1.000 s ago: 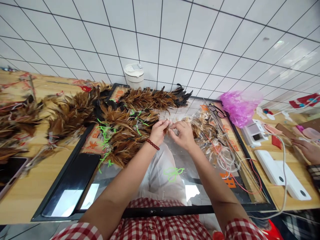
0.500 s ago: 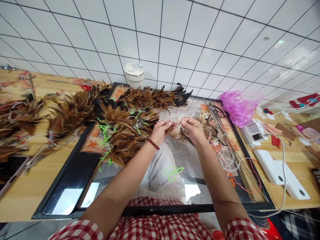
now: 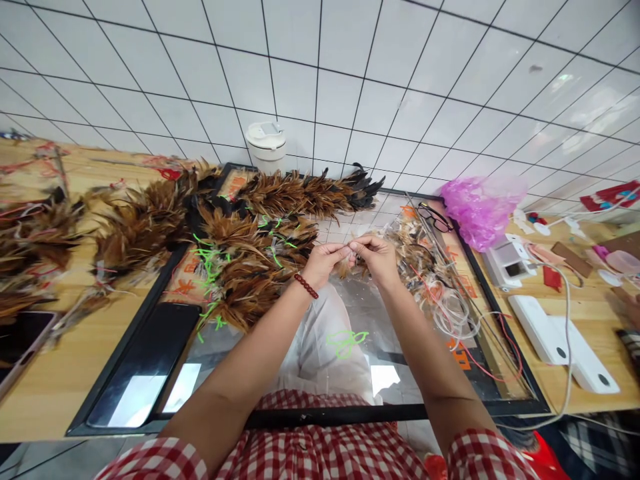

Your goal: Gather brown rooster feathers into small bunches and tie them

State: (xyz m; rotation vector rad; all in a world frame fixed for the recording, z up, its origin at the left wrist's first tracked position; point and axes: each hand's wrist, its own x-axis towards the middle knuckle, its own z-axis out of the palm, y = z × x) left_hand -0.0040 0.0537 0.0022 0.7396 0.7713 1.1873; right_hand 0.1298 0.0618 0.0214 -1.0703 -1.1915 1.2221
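My left hand and my right hand meet above a glass pane in a black frame. Both pinch a small bunch of brown feathers between their fingertips. A red bead bracelet sits on my left wrist. Left of my hands lies a heap of brown feather bundles tied with green cord. Right of my hands is a loose pile of pale feathers and coils of white and red string.
A black phone lies on the glass at lower left. A white cup stands at the tiled wall. A pink plastic bag, glasses, white devices and cables fill the wooden table on the right. More feather bundles lie left.
My hands have risen slightly and drawn close together again, still pinching the feathers. Another person's hand, seen at the right edge a second ago, has gone.
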